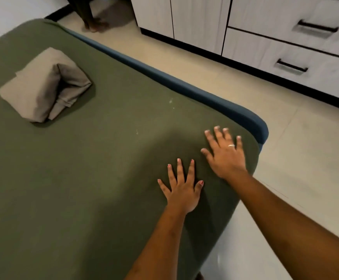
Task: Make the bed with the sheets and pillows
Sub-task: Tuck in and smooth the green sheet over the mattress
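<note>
Olive-green fitted sheet: stretched across the mattress, filling the left and centre of the frame, and drawn down over the rounded corner at centre right; its surface is seen to be largely smooth, with a few pale specks near the middle. Dark blue padded bed edge: exposed in a strip along the far side, running from upper left to the corner at centre right. Folded taupe fabric bundle: laid on the sheet at upper left, well apart from both hands, not yet opened out. Left hand: laid flat on the sheet at lower centre, fingers straight and spread, nothing held. Right hand: laid flat just beside it, nearer the corner, fingers splayed, a ring worn, nothing held. Pale tiled floor: seen to the right. Light grey cabinet with dark-handled drawers: set along the upper right. Another person's bare feet: noted at the top edge. Progress, as judged: the bottom sheet is on and is being smoothed at this corner; the folded bundle is left to be spread, and no pillows are in view, so well under half is taken as done.
</note>
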`<state>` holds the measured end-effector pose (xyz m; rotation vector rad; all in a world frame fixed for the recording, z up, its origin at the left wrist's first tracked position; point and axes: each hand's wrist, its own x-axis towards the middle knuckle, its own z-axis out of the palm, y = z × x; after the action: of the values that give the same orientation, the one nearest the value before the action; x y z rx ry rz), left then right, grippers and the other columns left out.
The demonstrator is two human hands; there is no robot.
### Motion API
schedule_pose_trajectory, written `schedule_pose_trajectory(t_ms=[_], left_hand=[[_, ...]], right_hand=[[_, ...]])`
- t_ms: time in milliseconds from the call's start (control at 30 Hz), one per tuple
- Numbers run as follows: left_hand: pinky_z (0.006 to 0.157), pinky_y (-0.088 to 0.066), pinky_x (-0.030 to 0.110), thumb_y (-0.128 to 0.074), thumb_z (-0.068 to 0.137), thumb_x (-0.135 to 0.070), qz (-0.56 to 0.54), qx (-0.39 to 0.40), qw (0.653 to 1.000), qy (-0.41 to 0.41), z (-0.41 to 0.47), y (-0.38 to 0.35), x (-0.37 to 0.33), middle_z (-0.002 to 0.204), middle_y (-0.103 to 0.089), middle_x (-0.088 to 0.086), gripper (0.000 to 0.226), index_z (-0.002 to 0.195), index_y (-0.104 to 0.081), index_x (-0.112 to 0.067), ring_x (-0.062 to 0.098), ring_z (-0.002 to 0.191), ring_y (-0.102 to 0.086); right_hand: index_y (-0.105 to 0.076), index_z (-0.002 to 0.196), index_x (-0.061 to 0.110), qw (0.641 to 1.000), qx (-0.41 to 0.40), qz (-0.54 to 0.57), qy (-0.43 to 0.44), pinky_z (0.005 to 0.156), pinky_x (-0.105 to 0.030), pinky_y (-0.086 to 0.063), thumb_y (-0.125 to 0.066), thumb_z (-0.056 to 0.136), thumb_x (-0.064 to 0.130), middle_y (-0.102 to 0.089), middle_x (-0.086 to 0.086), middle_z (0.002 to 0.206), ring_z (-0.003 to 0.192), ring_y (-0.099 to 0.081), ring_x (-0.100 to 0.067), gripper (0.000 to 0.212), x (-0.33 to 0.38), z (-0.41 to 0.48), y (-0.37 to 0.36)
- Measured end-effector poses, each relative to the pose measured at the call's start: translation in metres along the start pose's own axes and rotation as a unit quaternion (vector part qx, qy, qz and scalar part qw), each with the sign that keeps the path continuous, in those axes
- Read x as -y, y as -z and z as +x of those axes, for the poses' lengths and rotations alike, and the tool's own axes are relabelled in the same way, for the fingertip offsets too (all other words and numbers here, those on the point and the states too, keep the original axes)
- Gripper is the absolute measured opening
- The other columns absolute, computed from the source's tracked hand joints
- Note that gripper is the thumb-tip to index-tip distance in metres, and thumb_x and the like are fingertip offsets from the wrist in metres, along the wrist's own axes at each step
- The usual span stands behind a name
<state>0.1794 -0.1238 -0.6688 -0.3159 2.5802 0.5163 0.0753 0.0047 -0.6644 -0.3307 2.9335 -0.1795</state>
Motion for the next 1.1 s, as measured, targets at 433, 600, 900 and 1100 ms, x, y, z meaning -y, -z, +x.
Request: schedule_pose_trajectory(t_ms=[433, 600, 900, 1100], left_hand=[[0.107, 0.015, 0.063, -0.017, 0.096, -0.061, -0.001, 0.008, 0.999, 0.032, 0.056, 0.026, -0.036, 0.152, 0.036, -0.004, 0.065, 0.144, 0.023, -0.043, 0.029, 0.138, 0.035], [0.107, 0.013, 0.065, -0.019, 0.094, -0.064, -0.019, 0.011, 0.998, 0.060, 0.074, 0.035, -0.060, 0.152, 0.036, -0.003, 0.068, 0.145, 0.022, -0.044, 0.033, 0.137, 0.036], [0.101, 0.010, 0.073, -0.028, 0.084, -0.077, -0.052, 0.014, 0.992, 0.113, 0.125, 0.052, -0.108, 0.149, 0.042, -0.006, 0.080, 0.141, 0.022, -0.053, 0.036, 0.134, 0.039], [0.099, 0.007, 0.075, -0.036, 0.078, -0.080, -0.073, 0.008, 0.982, 0.173, 0.153, 0.066, -0.130, 0.148, 0.042, -0.006, 0.087, 0.139, 0.021, -0.057, 0.038, 0.135, 0.037]], right_hand=[[-0.030, 0.142, 0.030, 0.980, 0.046, 0.129, -0.147, 0.097, -0.051, -0.046, -0.017, 0.096, 0.060, -0.052, -0.007, 0.135, 0.121, -0.052, -0.032, 0.056, -0.063, 0.053, 0.014], [-0.051, 0.133, 0.018, 0.924, 0.109, 0.316, -0.183, 0.103, -0.046, -0.041, -0.022, 0.096, 0.060, -0.060, -0.011, 0.125, 0.115, -0.056, -0.029, 0.063, -0.076, 0.067, 0.024], [-0.050, 0.101, 0.019, 0.706, 0.336, 0.558, -0.276, 0.085, -0.034, -0.037, -0.050, 0.095, 0.045, -0.055, -0.002, 0.085, 0.079, -0.052, -0.017, 0.027, -0.102, 0.106, 0.041], [-0.065, 0.101, 0.009, 0.814, 0.300, 0.464, -0.177, 0.094, -0.038, -0.046, -0.050, 0.098, 0.025, -0.064, -0.015, 0.110, 0.098, -0.058, -0.029, 0.023, -0.113, 0.125, 0.015]])
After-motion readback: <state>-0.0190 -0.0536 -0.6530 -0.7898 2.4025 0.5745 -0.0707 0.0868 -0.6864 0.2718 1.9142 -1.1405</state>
